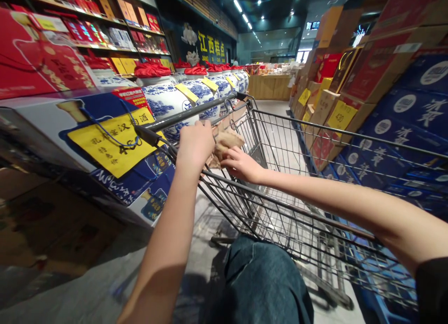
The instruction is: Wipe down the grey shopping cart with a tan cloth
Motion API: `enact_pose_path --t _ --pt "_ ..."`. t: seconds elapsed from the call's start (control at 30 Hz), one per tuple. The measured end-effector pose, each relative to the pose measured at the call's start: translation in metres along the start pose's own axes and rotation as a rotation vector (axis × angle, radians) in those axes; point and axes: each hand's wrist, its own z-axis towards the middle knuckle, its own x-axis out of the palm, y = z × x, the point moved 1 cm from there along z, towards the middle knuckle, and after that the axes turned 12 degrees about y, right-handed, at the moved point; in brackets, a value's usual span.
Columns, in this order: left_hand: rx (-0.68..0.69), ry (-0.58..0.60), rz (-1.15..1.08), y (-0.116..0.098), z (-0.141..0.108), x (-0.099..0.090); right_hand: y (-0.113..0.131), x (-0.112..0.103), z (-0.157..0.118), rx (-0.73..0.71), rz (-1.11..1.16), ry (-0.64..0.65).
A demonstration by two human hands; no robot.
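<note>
A crumpled tan bundle [229, 140], which looks like cloth or paper, sits at the handle end of a dark wire shopping cart [280, 203]. My right hand [241, 163] reaches over the cart's side rail with its fingers bent onto the bundle's lower right. My left hand [196, 142] is just left of the bundle, close to the rail. Its knuckles are curled, while the fingertips are hidden behind the hand. The grey push handle [189, 113] runs past beyond my left hand, which appears not to grip it.
Blue gift boxes [140, 189] with a yellow price sign [115, 140] stand close on the left. Behind them are blue-and-white jars [163, 98] with red cloth tops. Stacked blue cartons [395, 119] line the right. My knee [266, 277] is against the cart's near side.
</note>
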Motion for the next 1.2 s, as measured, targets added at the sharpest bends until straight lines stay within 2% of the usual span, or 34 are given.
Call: enact_pose_path --t 0.07,0.1,0.23,0.3,0.37,0.47,0.57,0.63,0.7,0.77,0.83,0.93,1.0,1.07,1.17,1.2 --pt "0.005 -0.003 0.002 0.0 0.001 0.001 0.001 0.004 -0.009 -0.033 -0.018 0.081" --pt "0.007 -0.005 0.001 0.0 0.0 0.001 -0.001 0.001 -0.009 -0.039 -0.019 0.072" --pt "0.006 -0.002 -0.029 -0.001 -0.001 -0.001 -0.008 -0.022 0.019 0.038 0.028 -0.15" --pt "0.001 0.005 -0.047 -0.002 -0.002 -0.002 -0.008 -0.025 0.029 0.077 0.027 -0.185" --pt "-0.001 0.007 -0.045 -0.002 -0.002 -0.002 -0.006 -0.016 0.023 0.074 0.011 -0.133" --pt "0.006 -0.006 -0.027 -0.002 0.0 0.0 -0.003 0.003 -0.005 0.036 -0.003 0.04" --pt "0.011 -0.018 -0.033 -0.002 0.0 0.001 -0.006 0.005 -0.02 0.019 0.01 0.158" --pt "0.012 -0.016 -0.043 -0.002 0.0 0.001 -0.01 -0.004 -0.013 0.034 0.032 0.112" --pt "0.01 -0.012 -0.046 -0.003 -0.001 0.001 -0.013 -0.013 0.0 0.074 0.047 -0.016" --pt "0.008 -0.007 -0.035 -0.003 -0.002 0.0 -0.013 -0.014 0.006 0.091 0.037 -0.082" --pt "0.009 0.002 -0.019 -0.003 -0.002 0.0 -0.011 -0.007 0.001 0.056 0.009 -0.031" --pt "0.016 0.008 -0.005 -0.003 -0.003 0.001 -0.008 0.004 -0.018 -0.05 -0.003 0.157" --pt "0.016 0.003 -0.009 -0.003 -0.002 0.002 -0.01 0.004 -0.025 -0.084 0.014 0.231" --pt "0.014 0.003 -0.018 -0.004 -0.001 0.003 -0.013 -0.001 -0.022 -0.052 0.028 0.186" --pt "0.017 0.008 -0.006 -0.004 0.0 0.004 -0.014 -0.005 -0.014 0.053 0.017 0.043" --pt "0.019 0.007 0.008 -0.004 0.001 0.004 -0.013 -0.004 -0.014 0.074 0.002 0.037"
